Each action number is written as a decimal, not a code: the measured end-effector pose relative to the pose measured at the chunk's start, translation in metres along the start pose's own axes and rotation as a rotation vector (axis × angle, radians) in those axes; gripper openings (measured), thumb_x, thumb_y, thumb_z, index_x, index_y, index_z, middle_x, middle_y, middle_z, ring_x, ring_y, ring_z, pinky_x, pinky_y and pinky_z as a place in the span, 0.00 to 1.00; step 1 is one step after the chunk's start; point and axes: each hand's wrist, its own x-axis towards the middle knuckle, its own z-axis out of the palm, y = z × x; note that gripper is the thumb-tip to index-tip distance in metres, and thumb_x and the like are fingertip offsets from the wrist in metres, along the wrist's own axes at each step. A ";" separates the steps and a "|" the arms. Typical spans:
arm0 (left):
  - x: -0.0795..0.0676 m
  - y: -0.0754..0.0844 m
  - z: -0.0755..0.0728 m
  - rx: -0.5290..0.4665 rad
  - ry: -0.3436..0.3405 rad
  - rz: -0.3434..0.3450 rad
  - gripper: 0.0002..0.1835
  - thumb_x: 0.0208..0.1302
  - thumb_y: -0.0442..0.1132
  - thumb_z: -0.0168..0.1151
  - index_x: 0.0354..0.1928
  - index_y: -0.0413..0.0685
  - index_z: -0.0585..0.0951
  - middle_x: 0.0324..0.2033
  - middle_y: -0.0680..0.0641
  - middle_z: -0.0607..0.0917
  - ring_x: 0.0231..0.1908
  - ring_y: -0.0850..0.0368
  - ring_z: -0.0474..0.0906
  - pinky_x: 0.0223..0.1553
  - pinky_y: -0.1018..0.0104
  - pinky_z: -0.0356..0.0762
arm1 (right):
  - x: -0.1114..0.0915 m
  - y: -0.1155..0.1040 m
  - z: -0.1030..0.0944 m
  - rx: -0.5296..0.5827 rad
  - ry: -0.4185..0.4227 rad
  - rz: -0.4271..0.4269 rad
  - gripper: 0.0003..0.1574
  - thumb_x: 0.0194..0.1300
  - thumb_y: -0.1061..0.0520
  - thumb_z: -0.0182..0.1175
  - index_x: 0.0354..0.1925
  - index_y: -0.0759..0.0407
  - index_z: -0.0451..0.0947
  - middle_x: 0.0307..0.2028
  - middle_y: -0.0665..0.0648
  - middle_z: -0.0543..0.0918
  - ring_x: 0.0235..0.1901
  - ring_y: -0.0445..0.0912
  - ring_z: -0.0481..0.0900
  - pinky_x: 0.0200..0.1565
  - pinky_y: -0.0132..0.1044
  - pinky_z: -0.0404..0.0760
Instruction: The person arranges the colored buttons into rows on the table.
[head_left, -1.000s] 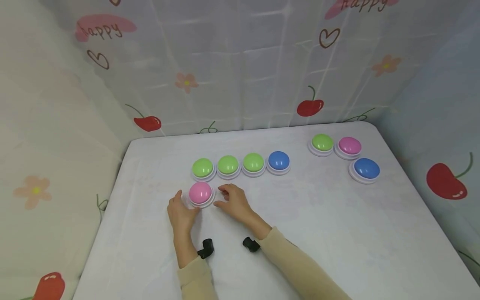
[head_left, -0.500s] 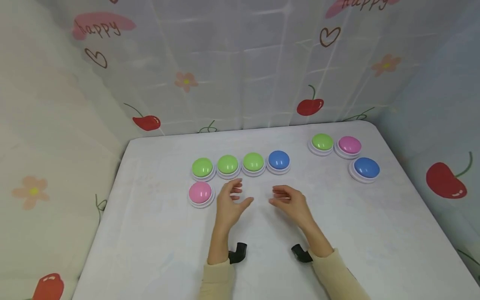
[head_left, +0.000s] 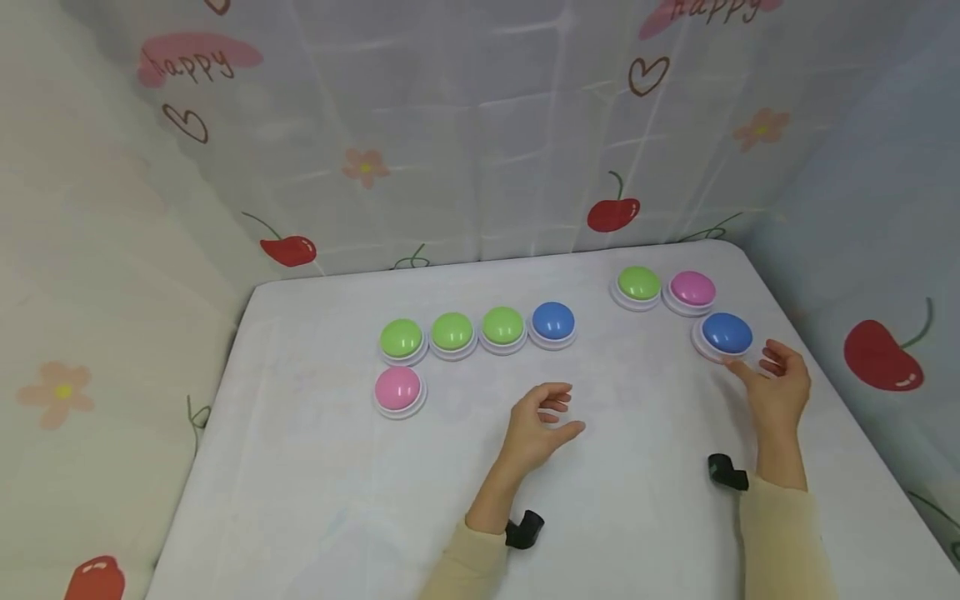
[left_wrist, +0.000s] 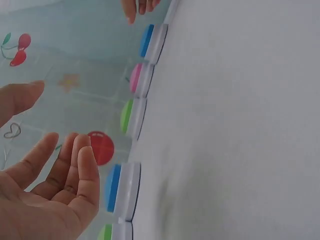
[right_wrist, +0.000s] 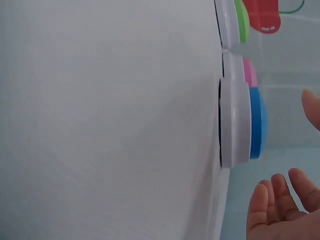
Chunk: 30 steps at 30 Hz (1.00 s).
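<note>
My right hand [head_left: 776, 387] is at the near right side of a blue domed push button [head_left: 727, 333] with a white base, its thumb tip close to the base. In the right wrist view, the same blue button [right_wrist: 240, 125] stands on the table with the thumb and loosely bent fingers spread apart, holding nothing. My left hand [head_left: 536, 429] hovers over the middle of the table with nothing in it, thumb and fingers parted. Behind it stands a row of three green buttons [head_left: 452, 332] and one blue button [head_left: 552, 322]. A pink button [head_left: 397, 389] sits in front of the row's left end.
A green button [head_left: 638, 284] and a pink button [head_left: 692, 289] stand at the back right, beside the blue one. The white table [head_left: 637, 500] meets a printed curtain [head_left: 480, 142] at the back and sides. A black camera mount sticks out at each wrist.
Both hands have left the pink button at the left end and moved right. The right hand has travelled far, to the blue button at the right; the left has reached mid-table.
</note>
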 end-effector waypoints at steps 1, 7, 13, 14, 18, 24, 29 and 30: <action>0.000 0.000 0.003 0.005 -0.007 0.001 0.27 0.53 0.33 0.72 0.57 0.38 0.77 0.48 0.36 0.82 0.46 0.49 0.80 0.49 0.61 0.82 | 0.008 0.001 -0.003 -0.044 -0.025 0.009 0.47 0.59 0.46 0.68 0.72 0.42 0.59 0.65 0.47 0.69 0.61 0.41 0.66 0.66 0.31 0.69; 0.000 -0.005 0.013 0.031 -0.044 -0.003 0.27 0.52 0.33 0.72 0.57 0.38 0.78 0.48 0.39 0.83 0.44 0.57 0.79 0.47 0.70 0.80 | 0.042 0.006 -0.010 -0.184 -0.223 -0.045 0.59 0.61 0.43 0.66 0.78 0.52 0.44 0.76 0.61 0.52 0.74 0.57 0.53 0.73 0.50 0.59; 0.000 -0.008 0.014 0.027 -0.043 -0.027 0.27 0.52 0.34 0.73 0.56 0.39 0.78 0.48 0.39 0.83 0.44 0.57 0.80 0.47 0.71 0.80 | 0.057 0.011 -0.009 -0.232 -0.321 -0.107 0.63 0.60 0.41 0.67 0.77 0.57 0.41 0.76 0.67 0.50 0.73 0.65 0.51 0.71 0.60 0.57; 0.000 -0.009 0.014 0.027 -0.039 -0.029 0.27 0.52 0.34 0.73 0.56 0.39 0.78 0.47 0.39 0.83 0.44 0.57 0.80 0.46 0.71 0.80 | 0.058 0.011 -0.008 -0.238 -0.329 -0.119 0.63 0.60 0.41 0.67 0.77 0.57 0.41 0.75 0.68 0.50 0.73 0.66 0.50 0.71 0.61 0.56; 0.001 -0.011 0.013 0.021 -0.033 -0.036 0.26 0.51 0.33 0.72 0.55 0.38 0.79 0.47 0.38 0.83 0.44 0.57 0.80 0.46 0.72 0.79 | 0.063 0.011 -0.005 -0.264 -0.353 -0.181 0.64 0.60 0.42 0.67 0.77 0.60 0.40 0.74 0.72 0.51 0.71 0.69 0.52 0.70 0.65 0.55; 0.001 -0.011 0.013 0.018 -0.037 -0.048 0.27 0.51 0.33 0.72 0.55 0.38 0.79 0.47 0.37 0.83 0.44 0.55 0.80 0.44 0.75 0.78 | 0.066 0.014 -0.003 -0.305 -0.350 -0.216 0.62 0.61 0.44 0.67 0.76 0.63 0.41 0.72 0.75 0.52 0.69 0.70 0.54 0.68 0.67 0.57; 0.001 -0.011 0.014 0.017 -0.037 -0.056 0.26 0.52 0.33 0.72 0.55 0.38 0.79 0.47 0.37 0.83 0.44 0.54 0.80 0.44 0.75 0.78 | 0.066 0.014 -0.002 -0.326 -0.341 -0.223 0.62 0.60 0.44 0.67 0.76 0.65 0.42 0.71 0.77 0.54 0.67 0.70 0.55 0.67 0.67 0.59; 0.001 -0.012 0.015 0.017 -0.035 -0.054 0.26 0.51 0.33 0.72 0.55 0.38 0.79 0.46 0.38 0.83 0.43 0.55 0.80 0.44 0.74 0.78 | 0.066 0.013 -0.002 -0.330 -0.338 -0.224 0.62 0.60 0.44 0.67 0.76 0.65 0.43 0.70 0.77 0.54 0.67 0.70 0.56 0.67 0.67 0.60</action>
